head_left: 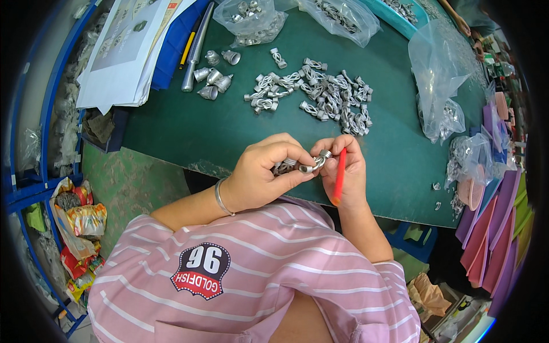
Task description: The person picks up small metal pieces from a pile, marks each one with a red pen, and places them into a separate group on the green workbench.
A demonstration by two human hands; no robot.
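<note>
Silvery metal fitting [316, 162], a looped piece with ribbed, spring-like ends, sits pinched between both hands above the near edge of the green desk [189, 126]. Left hand [260, 174] closes around several such fittings; right hand [346, 171] grips the fitting and a red pencil-like stick [339, 177].

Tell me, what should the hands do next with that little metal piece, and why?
Probably set the metal piece on the pile on the green table. Both the left hand and right hand pinch it, and similar pieces lie there.
</note>
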